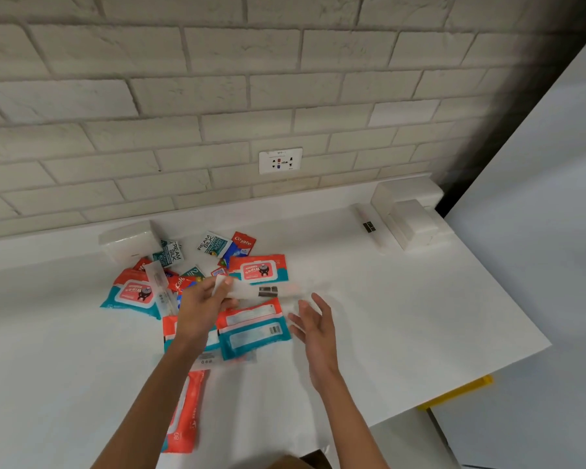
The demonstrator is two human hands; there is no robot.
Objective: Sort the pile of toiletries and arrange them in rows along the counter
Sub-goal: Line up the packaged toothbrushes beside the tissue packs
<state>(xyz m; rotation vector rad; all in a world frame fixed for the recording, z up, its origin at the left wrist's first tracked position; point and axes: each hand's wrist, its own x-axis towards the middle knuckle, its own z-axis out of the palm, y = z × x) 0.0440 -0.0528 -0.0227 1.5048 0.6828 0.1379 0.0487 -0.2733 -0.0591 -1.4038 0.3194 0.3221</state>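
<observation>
A pile of toiletries lies on the white counter (pixel 403 299): several red-and-teal wipes packs (pixel 257 268), Colgate sachets (pixel 243 243), Cream Silk sachets (pixel 173 253) and a wrapped toothbrush (pixel 159 286). My left hand (pixel 203 306) grips one end of a long clear-wrapped toothbrush pack (pixel 261 292), held level just above the pile. My right hand (pixel 313 324) hovers open to the right of a face-down wipes pack (pixel 252 328), holding nothing. One more wipes pack (pixel 183 414) lies near the front edge, partly under my left forearm.
Against the brick wall at the back right lie a wrapped toothbrush (pixel 366 220) and stacked white boxes (pixel 408 214). A white box (pixel 129 242) sits behind the pile. A wall socket (pixel 280 160) is above the counter. The counter ends at the right, beside a white panel.
</observation>
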